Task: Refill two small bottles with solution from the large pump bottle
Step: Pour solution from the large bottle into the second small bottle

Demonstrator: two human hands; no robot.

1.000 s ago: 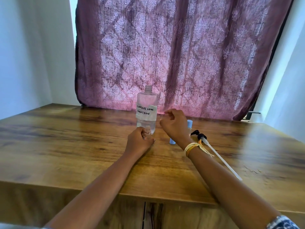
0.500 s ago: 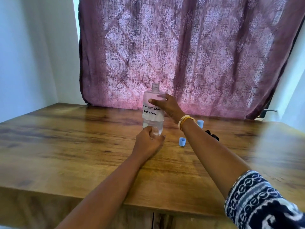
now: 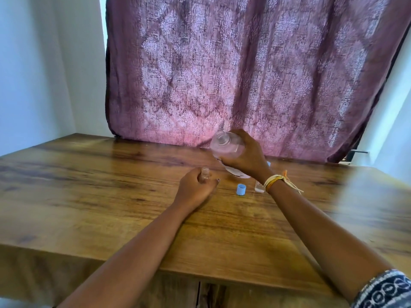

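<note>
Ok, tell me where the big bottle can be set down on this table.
Bare wood runs across the table from the wall side up to the left hand, and along the near edge between the forearms. It is crowded under the right hand, which holds the large bottle tilted: the blue cap and a small bottle sit there.

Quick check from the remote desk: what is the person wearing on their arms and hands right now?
The left hand and forearm are bare, with nothing worn. The right hand is bare; its wrist carries a yellow and orange thread band with loose ends. Near the elbow a dark blue sleeve with white pattern shows.
</note>
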